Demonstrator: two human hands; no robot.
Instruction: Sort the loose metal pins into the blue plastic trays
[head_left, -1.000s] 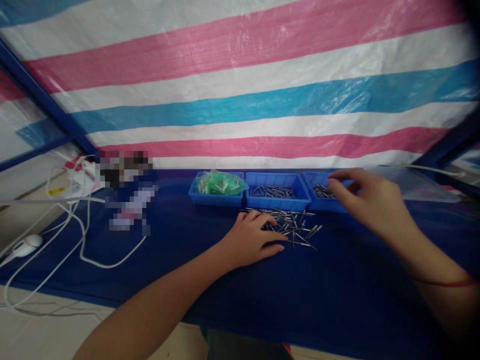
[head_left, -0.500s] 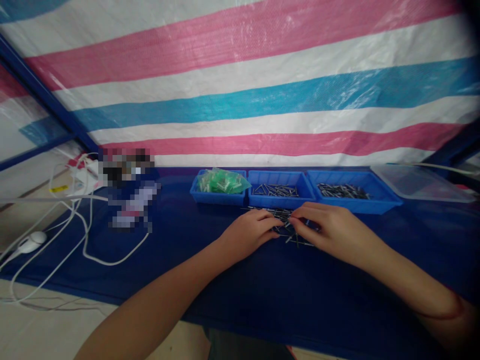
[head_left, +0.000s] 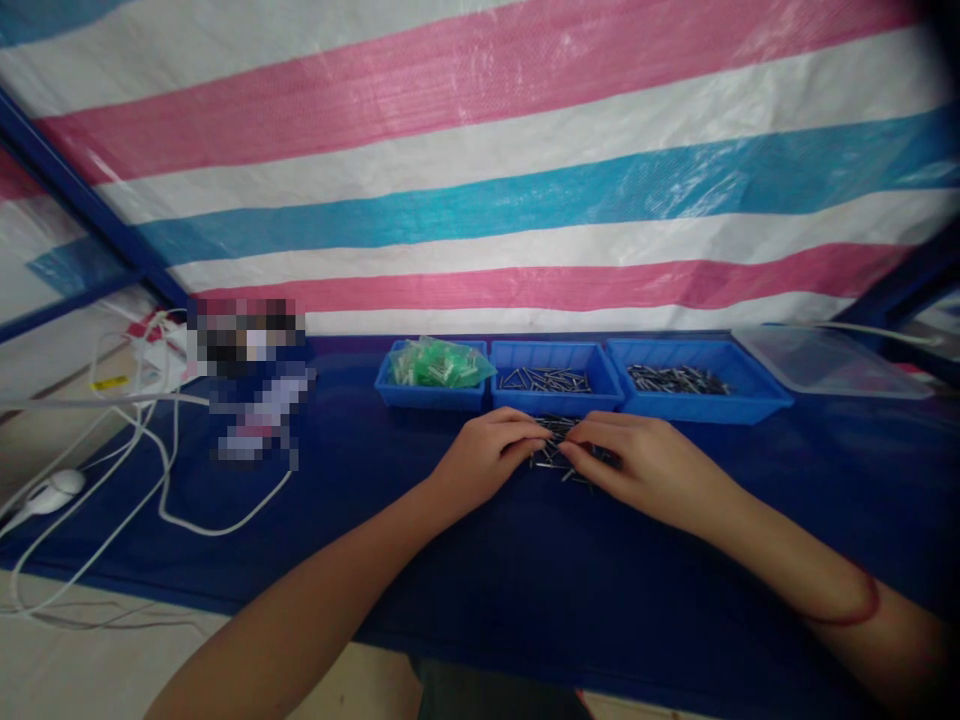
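A loose pile of thin metal pins (head_left: 553, 456) lies on the blue table cover (head_left: 390, 500), just in front of the blue trays. My left hand (head_left: 487, 455) rests on the pile's left side with fingers curled toward it. On the pile's right side sits my right hand (head_left: 637, 462), fingertips pinched over the pins. The two hands nearly touch at the pile. What each fingertip holds is too small to make out. A red band circles my right wrist (head_left: 851, 610).
Three blue trays stand in a row behind the pile: the left tray (head_left: 431, 397) with a green bag, the middle tray (head_left: 555, 398) and the right tray (head_left: 701, 402) with metal pins. A clear lid (head_left: 832, 365) lies far right. White cables (head_left: 161, 470) and a white device (head_left: 52, 492) lie left.
My right hand came back from the right tray to the pin pile and now meets my left hand there. The left hand shifted slightly toward the trays.
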